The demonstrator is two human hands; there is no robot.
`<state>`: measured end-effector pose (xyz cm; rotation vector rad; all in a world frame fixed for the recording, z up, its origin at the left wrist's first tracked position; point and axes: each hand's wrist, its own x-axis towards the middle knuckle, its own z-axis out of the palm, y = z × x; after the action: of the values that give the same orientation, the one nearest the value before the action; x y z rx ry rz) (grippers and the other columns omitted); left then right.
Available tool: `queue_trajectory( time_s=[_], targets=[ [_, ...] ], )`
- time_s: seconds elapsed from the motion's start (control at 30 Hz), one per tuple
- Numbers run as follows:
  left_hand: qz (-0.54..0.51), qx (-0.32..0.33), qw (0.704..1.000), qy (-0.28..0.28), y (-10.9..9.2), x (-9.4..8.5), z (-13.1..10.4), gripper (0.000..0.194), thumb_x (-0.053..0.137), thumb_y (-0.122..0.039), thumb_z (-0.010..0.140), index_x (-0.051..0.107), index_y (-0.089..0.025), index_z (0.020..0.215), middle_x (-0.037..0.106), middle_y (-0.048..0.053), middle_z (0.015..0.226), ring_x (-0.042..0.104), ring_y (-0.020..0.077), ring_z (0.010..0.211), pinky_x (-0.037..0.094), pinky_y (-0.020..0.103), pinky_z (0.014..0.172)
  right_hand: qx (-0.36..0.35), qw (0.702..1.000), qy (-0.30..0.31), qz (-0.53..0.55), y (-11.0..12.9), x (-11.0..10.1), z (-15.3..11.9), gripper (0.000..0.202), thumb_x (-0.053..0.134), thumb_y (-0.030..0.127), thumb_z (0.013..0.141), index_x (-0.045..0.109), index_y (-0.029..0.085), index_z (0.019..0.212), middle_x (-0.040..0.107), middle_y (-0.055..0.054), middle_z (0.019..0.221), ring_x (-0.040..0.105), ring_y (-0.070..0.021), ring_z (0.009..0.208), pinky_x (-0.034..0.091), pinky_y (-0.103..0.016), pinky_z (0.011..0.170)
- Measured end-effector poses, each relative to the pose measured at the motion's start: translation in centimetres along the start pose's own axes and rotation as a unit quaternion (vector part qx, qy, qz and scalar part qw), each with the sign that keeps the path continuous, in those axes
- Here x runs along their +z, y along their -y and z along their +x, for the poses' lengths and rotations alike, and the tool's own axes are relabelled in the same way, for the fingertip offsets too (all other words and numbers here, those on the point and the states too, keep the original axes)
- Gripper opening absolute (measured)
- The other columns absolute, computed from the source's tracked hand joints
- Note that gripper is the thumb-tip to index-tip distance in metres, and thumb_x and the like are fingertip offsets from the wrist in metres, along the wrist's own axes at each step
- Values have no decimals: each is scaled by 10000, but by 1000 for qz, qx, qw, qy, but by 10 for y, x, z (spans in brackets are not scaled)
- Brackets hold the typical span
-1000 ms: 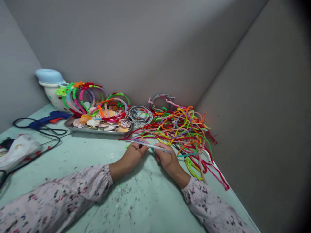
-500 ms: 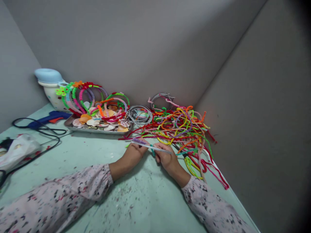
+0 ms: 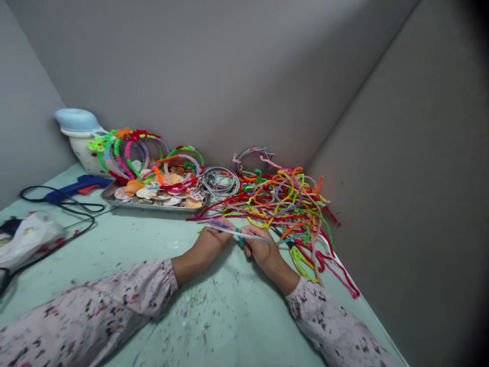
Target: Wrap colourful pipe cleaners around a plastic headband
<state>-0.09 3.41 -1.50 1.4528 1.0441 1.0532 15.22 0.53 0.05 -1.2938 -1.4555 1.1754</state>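
Note:
My left hand [image 3: 212,243] is closed on a thin headband [image 3: 250,235], whose left end is wrapped in purple fuzzy stem. At the band's right part, my right hand [image 3: 261,250] pinches a teal pipe cleaner [image 3: 240,237] that loops round the band between my two hands. A teal length comes out to the right of my right hand. My fingertips are partly hidden behind the band.
Behind my hands lie a tray [image 3: 153,206] of shells with colourful headbands, coiled wire [image 3: 220,182] and a tangled pipe cleaner pile [image 3: 282,196]. Yellow-handled scissors [image 3: 301,265] sit right; a blue glue gun [image 3: 72,188], black cable [image 3: 86,224] and lidded container [image 3: 82,148] stand left.

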Motion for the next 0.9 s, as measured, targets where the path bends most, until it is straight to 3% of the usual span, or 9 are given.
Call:
queue_trajectory(
  time_s=[0.27, 0.37, 0.53, 0.7, 0.9],
  targets=[
    [-39, -9, 999, 37, -5, -2, -7, 180, 567, -349, 816, 583, -186, 741, 464, -42, 534, 354, 99, 479, 246, 256, 499, 8, 1000, -18, 2, -7, 1, 1, 274, 521, 409, 830, 582, 179, 694, 444, 67, 417, 391, -92, 390, 313, -211, 415],
    [-44, -9, 998, 35, -8, -1, -7, 206, 560, -350, 817, 578, -182, 699, 459, -36, 528, 375, 105, 496, 250, 257, 505, -5, 999, -50, -1, -8, 3, 1, 254, 554, 402, 815, 595, 172, 713, 463, 64, 435, 410, -89, 398, 324, -207, 415],
    [-17, -33, 999, 19, -3, -2, -1, 259, 553, -366, 788, 555, -183, 606, 462, -30, 502, 383, 109, 474, 246, 272, 500, -30, 991, -113, 66, -7, 2, 2, 262, 651, 379, 750, 571, 181, 903, 558, 58, 553, 494, -96, 443, 361, -201, 424],
    [-32, -45, 998, 40, 4, -3, 2, 279, 504, -388, 819, 539, -183, 633, 472, -25, 556, 407, 105, 483, 269, 267, 500, -31, 985, -139, 96, -5, 0, 3, 243, 645, 375, 760, 568, 174, 873, 587, 41, 553, 511, -97, 456, 394, -199, 443],
    [-54, -50, 996, 59, -1, -1, 0, 200, 507, -302, 803, 519, -175, 649, 447, -36, 562, 379, 86, 478, 265, 245, 483, -34, 987, -139, 75, -3, 1, 1, 217, 613, 377, 790, 580, 170, 846, 564, 47, 519, 481, -92, 431, 371, -195, 430]
  ],
)
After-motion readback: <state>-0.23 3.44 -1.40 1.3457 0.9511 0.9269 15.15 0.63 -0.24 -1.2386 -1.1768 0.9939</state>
